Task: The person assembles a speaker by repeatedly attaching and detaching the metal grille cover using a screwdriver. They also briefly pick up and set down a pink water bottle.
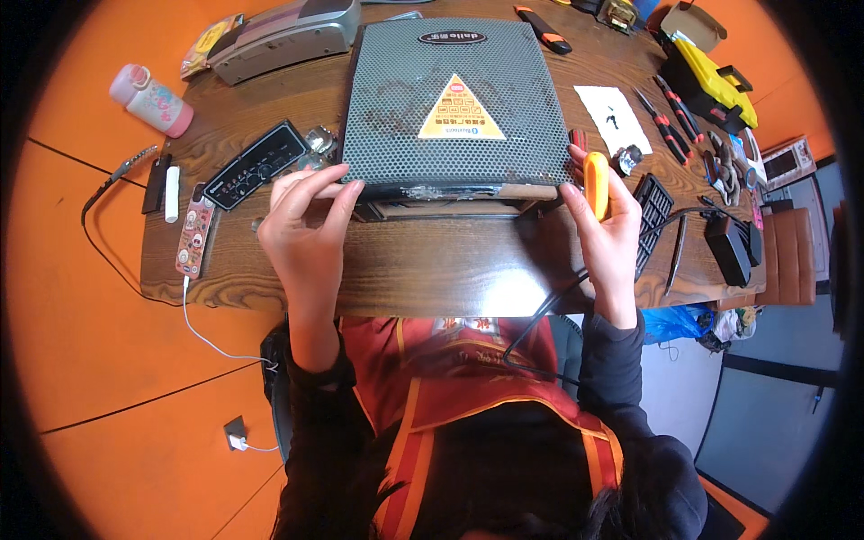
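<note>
A speaker box [378, 99] with a grey perforated metal grille lies on the wooden table in front of me. It carries a yellow triangular sticker [462, 110], and its near edge looks worn, with a gap beneath. At the near left corner, my left hand [304, 214] has its thumb and fingers closed on the edge of the box. My right hand [605, 229] is at the near right corner, its thumb and fingers against the box. Held in that same hand is a yellow-handled tool [596, 184], whose working end I cannot make out.
Left of the box lie a black control panel [256, 165], a power strip [193, 236] and a pink-lidded bottle [151, 101]. To the right are pliers [666, 126], white paper [612, 117], a black vented plate [654, 220] and a yellow toolbox [711, 85]. A black cable [540, 315] hangs over the near edge.
</note>
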Action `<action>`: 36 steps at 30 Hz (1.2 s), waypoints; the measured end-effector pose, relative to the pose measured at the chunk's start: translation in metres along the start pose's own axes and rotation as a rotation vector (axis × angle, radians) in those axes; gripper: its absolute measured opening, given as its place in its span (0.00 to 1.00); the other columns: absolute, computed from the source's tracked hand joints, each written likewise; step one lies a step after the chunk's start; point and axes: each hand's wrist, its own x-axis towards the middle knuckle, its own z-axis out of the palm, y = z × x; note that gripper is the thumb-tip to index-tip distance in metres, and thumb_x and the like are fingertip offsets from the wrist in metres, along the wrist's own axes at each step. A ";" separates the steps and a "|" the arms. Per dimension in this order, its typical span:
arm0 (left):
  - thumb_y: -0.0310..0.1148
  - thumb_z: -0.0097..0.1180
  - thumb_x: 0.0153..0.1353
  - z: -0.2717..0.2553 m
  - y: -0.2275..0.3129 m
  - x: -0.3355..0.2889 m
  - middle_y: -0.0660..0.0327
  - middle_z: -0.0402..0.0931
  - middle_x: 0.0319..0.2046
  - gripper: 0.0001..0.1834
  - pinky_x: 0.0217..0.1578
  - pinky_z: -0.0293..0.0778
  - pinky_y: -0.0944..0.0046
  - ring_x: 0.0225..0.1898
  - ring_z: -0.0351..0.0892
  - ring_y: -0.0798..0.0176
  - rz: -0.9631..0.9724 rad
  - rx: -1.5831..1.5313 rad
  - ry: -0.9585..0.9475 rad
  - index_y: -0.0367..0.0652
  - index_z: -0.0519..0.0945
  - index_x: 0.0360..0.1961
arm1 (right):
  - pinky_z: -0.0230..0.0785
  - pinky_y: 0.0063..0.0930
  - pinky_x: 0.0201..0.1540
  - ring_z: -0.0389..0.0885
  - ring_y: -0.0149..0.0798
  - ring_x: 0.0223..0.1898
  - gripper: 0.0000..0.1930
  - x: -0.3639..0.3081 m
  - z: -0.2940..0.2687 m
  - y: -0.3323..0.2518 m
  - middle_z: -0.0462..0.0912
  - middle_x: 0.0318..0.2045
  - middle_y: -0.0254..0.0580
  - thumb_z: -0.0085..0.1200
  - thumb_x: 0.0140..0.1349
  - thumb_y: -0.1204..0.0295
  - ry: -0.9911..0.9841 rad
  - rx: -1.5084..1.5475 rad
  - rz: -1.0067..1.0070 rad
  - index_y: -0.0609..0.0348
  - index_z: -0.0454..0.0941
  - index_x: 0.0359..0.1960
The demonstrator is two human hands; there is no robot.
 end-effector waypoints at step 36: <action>0.28 0.61 0.47 0.046 0.016 0.015 0.59 0.80 0.36 0.08 0.50 0.69 0.58 0.45 0.78 0.59 0.414 0.065 -0.287 0.44 0.81 0.31 | 0.63 0.25 0.52 0.73 0.34 0.51 0.18 0.012 -0.025 -0.013 0.73 0.53 0.47 0.55 0.53 0.78 -0.327 -0.285 -0.189 0.65 0.75 0.47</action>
